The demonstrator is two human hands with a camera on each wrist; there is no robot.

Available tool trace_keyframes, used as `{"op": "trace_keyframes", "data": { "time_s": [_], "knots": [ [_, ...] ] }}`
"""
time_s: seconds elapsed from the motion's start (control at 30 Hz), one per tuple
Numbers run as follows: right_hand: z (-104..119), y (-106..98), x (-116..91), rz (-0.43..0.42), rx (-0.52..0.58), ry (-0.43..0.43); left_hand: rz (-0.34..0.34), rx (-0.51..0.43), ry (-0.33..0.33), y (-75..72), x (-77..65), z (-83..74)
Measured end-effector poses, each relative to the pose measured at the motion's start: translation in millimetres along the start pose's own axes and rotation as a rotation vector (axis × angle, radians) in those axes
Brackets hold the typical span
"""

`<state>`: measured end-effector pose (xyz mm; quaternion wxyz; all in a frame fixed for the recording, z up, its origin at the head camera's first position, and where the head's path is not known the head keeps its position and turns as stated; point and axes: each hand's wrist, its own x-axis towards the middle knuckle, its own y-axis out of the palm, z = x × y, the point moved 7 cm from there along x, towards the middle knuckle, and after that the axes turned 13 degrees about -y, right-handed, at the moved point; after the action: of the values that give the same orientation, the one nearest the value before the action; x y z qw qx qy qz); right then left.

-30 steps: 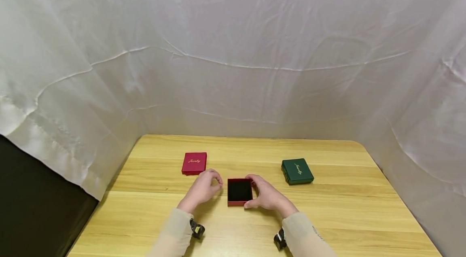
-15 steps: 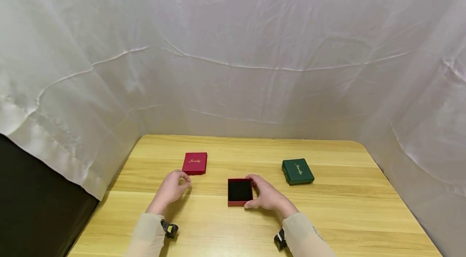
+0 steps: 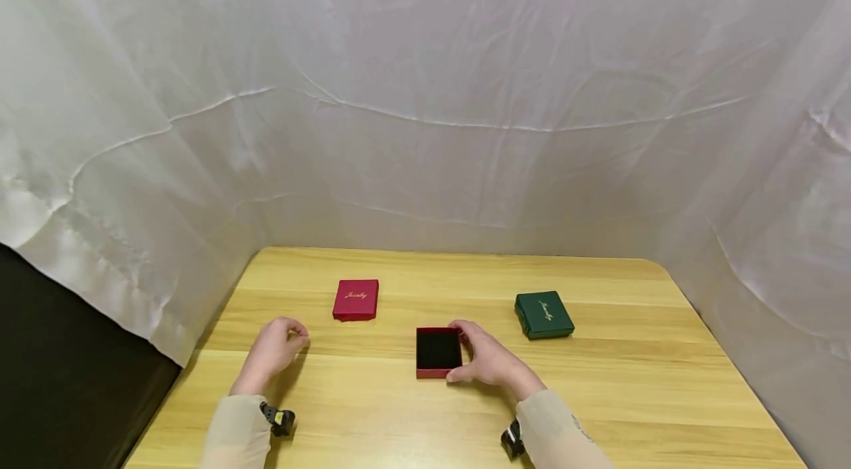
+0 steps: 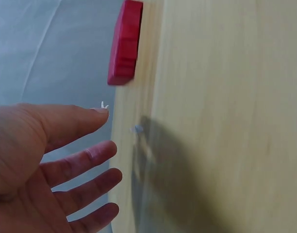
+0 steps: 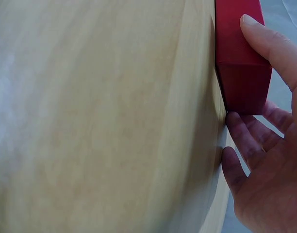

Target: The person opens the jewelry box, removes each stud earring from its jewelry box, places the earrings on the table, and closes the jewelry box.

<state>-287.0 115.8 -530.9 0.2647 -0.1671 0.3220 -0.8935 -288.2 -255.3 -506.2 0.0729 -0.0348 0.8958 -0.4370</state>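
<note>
My right hand (image 3: 490,358) holds an uncovered red jewelry box (image 3: 437,348) by its right side, thumb on the near wall and fingers at the far corner. A black pad fills this box, which rests on the table. To its left, my left hand (image 3: 269,352) is raised over the table, thumb and index tip together. A tiny silvery piece (image 4: 104,105) sticks out at the thumb tip in the left wrist view; its kind is too small to tell. The index finger is hidden there, while the other fingers (image 4: 92,187) are spread. Near the thumb shows a pale glint (image 4: 137,128).
Behind and between the hands lies a flat red square (image 3: 355,299) with gold lettering, either a lid or a closed box. A green lettered box (image 3: 544,314) sits at the back right. Pale curtains (image 3: 465,159) surround the wooden table (image 3: 618,373).
My left hand has moved left, away from the open red box and past the flat red square, its fingertips still together. My right hand and the box have stayed put.
</note>
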Motion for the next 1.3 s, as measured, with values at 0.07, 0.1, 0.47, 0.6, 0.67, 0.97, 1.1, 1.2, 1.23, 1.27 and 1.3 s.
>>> {"op": "trace_keyframes", "data": {
  "time_s": [0.07,0.1,0.47,0.6,0.67,0.97,1.1,1.2,1.23,1.27,1.3],
  "knots": [
    [0.3,0.1,0.1,0.001,0.001,0.005,0.010,0.017,-0.011,-0.8,0.2,4.4],
    [0.3,0.3,0.2,0.001,0.002,0.009,0.013,0.024,-0.015,-1.0,0.3,6.4],
    [1.0,-0.2,0.2,0.006,0.000,0.020,0.009,0.078,-0.046,-1.4,1.5,15.5],
    [2.0,-0.6,0.3,0.004,0.004,0.019,-0.004,0.089,-0.053,-2.4,2.5,15.5],
    [2.2,-0.8,0.3,0.004,0.009,0.024,-0.012,0.099,-0.053,-3.1,2.8,15.2],
    [0.8,-0.3,0.1,0.006,0.014,0.032,-0.016,0.112,-0.077,-3.5,4.6,18.3],
    [0.7,-0.2,-0.1,0.007,0.016,0.033,-0.018,0.122,-0.070,-2.6,6.3,19.1],
    [0.2,-0.1,-0.5,0.006,0.017,0.038,-0.017,0.127,-0.064,-1.8,7.0,18.6],
    [0.0,-0.1,-0.5,0.006,0.017,0.040,-0.016,0.127,-0.064,-1.6,7.2,18.7],
    [0.1,-0.1,-0.5,0.005,0.016,0.040,-0.016,0.126,-0.065,-1.5,7.1,18.7],
    [0.3,0.0,-0.5,0.006,0.017,0.039,-0.014,0.122,-0.066,-1.5,6.7,18.6]
  ]
}}
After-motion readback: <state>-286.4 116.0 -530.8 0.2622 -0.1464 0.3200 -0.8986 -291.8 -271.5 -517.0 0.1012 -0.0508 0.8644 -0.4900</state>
